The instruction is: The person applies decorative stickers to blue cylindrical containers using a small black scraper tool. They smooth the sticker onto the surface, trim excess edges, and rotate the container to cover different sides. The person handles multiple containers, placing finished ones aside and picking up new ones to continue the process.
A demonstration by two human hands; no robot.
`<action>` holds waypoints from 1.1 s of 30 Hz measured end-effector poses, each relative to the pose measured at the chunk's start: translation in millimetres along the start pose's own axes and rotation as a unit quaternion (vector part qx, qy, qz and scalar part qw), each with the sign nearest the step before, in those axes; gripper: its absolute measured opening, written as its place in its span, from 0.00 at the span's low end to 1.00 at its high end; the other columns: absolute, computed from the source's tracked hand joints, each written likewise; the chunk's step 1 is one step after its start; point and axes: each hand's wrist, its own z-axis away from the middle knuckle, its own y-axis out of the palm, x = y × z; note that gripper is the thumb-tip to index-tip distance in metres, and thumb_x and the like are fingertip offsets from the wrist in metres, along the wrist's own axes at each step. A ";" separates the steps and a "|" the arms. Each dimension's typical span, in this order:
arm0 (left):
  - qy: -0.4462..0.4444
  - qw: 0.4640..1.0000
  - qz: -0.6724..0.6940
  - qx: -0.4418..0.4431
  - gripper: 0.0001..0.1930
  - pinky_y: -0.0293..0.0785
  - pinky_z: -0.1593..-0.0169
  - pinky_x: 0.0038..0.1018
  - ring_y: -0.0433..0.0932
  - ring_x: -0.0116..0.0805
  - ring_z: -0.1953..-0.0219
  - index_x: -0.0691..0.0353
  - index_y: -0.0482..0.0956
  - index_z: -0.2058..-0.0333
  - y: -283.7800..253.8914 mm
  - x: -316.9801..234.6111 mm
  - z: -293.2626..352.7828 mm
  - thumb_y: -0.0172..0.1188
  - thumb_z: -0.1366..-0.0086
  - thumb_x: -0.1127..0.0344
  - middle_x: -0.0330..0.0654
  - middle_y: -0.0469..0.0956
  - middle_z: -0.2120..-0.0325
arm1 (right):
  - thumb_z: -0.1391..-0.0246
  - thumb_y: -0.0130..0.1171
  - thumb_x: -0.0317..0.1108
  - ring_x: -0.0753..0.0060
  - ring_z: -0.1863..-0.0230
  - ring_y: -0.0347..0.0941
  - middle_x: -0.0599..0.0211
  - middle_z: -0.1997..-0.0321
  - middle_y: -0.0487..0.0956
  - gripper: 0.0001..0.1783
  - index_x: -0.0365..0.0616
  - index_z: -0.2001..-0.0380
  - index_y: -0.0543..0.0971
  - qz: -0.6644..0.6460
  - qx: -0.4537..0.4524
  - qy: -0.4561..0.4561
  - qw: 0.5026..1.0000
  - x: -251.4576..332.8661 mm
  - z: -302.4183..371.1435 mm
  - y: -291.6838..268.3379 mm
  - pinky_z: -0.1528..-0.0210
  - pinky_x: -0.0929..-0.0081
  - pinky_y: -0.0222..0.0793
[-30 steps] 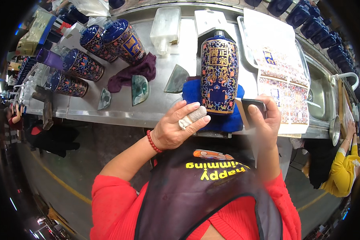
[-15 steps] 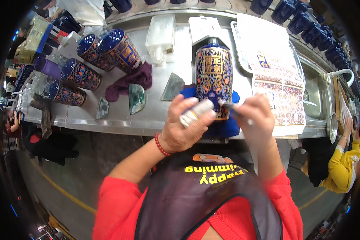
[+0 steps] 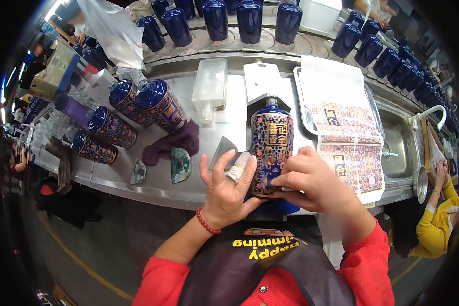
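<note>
A dark blue bottle [image 3: 272, 153] with a gold, orange and blue patterned wrap stands on a blue cloth [image 3: 283, 206] at the table's front edge. At its lower left side is my left hand [image 3: 223, 196], fingers spread, thumb close to the base. One of its fingers wears a white wrapping [image 3: 237, 167]. My right hand [image 3: 313, 181] is closed at the bottle's lower right, a finger pressed to the pattern. A slim tool lies in its grip, mostly hidden by the fingers.
Several patterned bottles [image 3: 160, 104] stand at left by a purple cloth [image 3: 174, 143] and green scraper-like pieces [image 3: 180, 166]. Printed sheets [image 3: 349, 127] lie at right beside a sink [image 3: 398, 143]. Plain blue bottles [image 3: 250, 21] line the far conveyor. A person in yellow [image 3: 438, 224] is at right.
The view has tilted up. My right hand has come onto the bottle's lower side, and the tool is now mostly covered. My left hand's fingers have spread beside the bottle.
</note>
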 end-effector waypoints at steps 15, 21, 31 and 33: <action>-0.045 0.997 0.056 0.035 0.51 0.35 0.30 0.61 0.62 0.50 0.35 0.69 0.70 0.36 5.9 1.7 -0.4 0.75 0.53 0.40 0.47 0.78 0.50 | 0.55 0.71 0.28 0.69 0.65 0.76 0.69 0.70 0.76 0.14 0.46 0.61 0.82 0.176 -0.178 0.111 0.962 -32.5 -17.3 -5.0 0.60 0.66 0.71; -0.045 0.998 0.043 0.016 0.52 0.35 0.31 0.64 0.63 0.49 0.36 0.67 0.70 0.36 5.3 -1.1 -2.1 0.73 0.53 0.36 0.47 0.77 0.50 | 0.51 0.70 0.27 0.65 0.62 0.78 0.66 0.68 0.78 0.11 0.47 0.62 0.85 -0.170 -0.022 0.109 0.979 -28.2 -8.9 -8.7 0.60 0.68 0.74; -0.080 0.994 0.061 0.034 0.56 0.35 0.31 0.62 0.61 0.49 0.36 0.69 0.69 0.37 20.5 6.3 1.8 0.74 0.57 0.33 0.50 0.72 0.45 | 0.57 0.71 0.19 0.67 0.67 0.73 0.67 0.69 0.76 0.16 0.43 0.62 0.84 -0.110 -0.129 0.183 0.968 -6.6 21.2 5.6 0.68 0.73 0.69; -0.062 0.997 0.053 0.019 0.56 0.34 0.30 0.61 0.61 0.48 0.36 0.69 0.69 0.37 17.9 3.3 -0.4 0.75 0.57 0.33 0.49 0.73 0.46 | 0.59 0.71 0.15 0.66 0.70 0.72 0.65 0.69 0.75 0.19 0.41 0.60 0.83 0.055 -0.219 0.228 0.947 -7.7 29.1 11.4 0.68 0.72 0.68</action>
